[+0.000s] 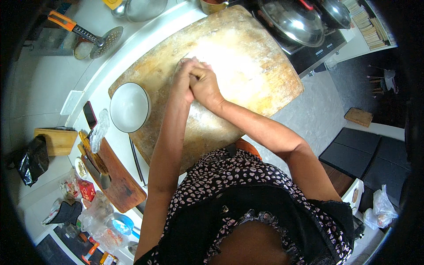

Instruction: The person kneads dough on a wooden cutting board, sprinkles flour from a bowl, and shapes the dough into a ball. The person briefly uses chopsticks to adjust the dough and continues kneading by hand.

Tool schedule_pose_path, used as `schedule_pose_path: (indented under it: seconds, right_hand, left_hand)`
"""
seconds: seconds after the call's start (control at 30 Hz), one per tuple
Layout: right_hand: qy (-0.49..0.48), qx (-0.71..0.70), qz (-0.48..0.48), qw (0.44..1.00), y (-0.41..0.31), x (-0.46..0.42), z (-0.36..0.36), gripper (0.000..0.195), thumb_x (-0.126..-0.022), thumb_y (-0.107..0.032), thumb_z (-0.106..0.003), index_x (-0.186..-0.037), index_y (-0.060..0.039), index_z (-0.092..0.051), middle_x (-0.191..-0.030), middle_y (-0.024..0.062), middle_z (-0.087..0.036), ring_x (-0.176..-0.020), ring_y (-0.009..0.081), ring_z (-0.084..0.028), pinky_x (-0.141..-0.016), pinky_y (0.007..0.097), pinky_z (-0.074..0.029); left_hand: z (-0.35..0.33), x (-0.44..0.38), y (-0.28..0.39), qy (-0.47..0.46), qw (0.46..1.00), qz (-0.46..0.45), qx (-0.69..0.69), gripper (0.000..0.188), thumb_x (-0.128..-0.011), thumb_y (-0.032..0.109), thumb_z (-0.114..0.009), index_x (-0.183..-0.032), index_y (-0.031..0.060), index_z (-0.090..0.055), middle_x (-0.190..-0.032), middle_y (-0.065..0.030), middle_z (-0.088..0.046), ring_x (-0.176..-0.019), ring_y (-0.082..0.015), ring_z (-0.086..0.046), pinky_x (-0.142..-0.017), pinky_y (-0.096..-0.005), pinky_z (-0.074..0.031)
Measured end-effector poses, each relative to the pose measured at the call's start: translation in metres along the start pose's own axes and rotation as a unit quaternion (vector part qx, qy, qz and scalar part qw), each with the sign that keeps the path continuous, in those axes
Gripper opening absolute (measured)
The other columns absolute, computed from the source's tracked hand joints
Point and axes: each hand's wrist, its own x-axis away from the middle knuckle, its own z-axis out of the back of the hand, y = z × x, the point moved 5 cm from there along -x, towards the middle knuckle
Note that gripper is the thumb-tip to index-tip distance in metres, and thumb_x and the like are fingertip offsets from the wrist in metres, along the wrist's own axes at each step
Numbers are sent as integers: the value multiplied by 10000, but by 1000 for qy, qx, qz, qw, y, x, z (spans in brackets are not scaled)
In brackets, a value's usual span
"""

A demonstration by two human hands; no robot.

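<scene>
My left hand and my right hand are pressed together above a large wooden board dusted with white flour. The right fingers curl in against the left palm, and the fingertips overlap at the far side. Whether anything lies between or under them is hidden by the hands and a strong glare. That glare whitens the board around and to the right of my hands. A white enamel bowl with a dark rim stands on the board's left edge, left of my left forearm.
Dark chopsticks lie beside the board. Left of them, a brown cutting board carries a knife and a brush. A phone and a plastic bag lie near the bowl. A lidded pan sits on the stove at upper right.
</scene>
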Motion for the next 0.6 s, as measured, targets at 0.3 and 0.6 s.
schedule_pose_path:
  seconds: [0.3,0.6]
  right_hand:
    - [-60,8,-86,994,-16,8,5,235,-961,11,-568,-1184,26,-641,-1305,147,-615,-1127,229,-626,-1120,331,-427]
    - [-157,403,313,845,-22,15,10,392,-831,-11,-594,-1219,41,-609,-1306,189,-601,-1170,337,-597,-1040,420,-459]
  left_hand:
    - [-8,-4,21,36,998,-25,47,389,-1041,391,-493,-763,132,-407,-701,-31,-476,-703,-190,-520,-811,-420,-518]
    - [8,-2,24,165,984,-66,19,395,-1063,252,-389,-1233,-93,-481,-1186,-224,-550,-1093,-338,-609,-986,-452,-528]
